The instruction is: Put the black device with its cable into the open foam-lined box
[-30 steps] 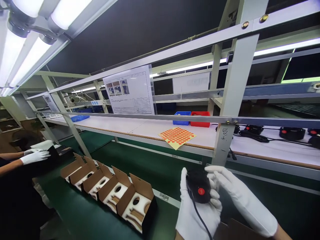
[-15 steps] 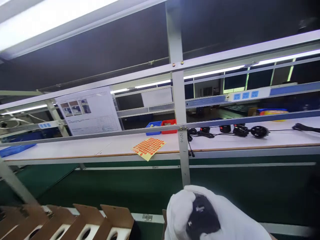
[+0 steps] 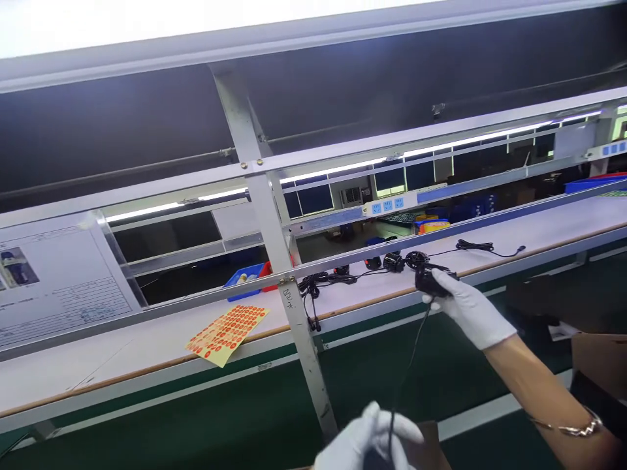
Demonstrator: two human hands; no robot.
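Black device (image 3: 432,283), long axis nearly level, right of metal post (image 3: 304,346) | right hand (image 3: 473,312): cloth-gloved fingers pinch it | thin cable (image 3: 413,356) hanging down | left hand (image 3: 365,440): closure cannot tell

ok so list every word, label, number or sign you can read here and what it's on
Post: two handwritten characters; the lower looks like "木", the upper is unclear.
Paper sheet: printed lines and a table, too small and blurred to read.
Sticker sheet: marks on the red stickers, too small to read.
Black device in the right hand: no readable text.
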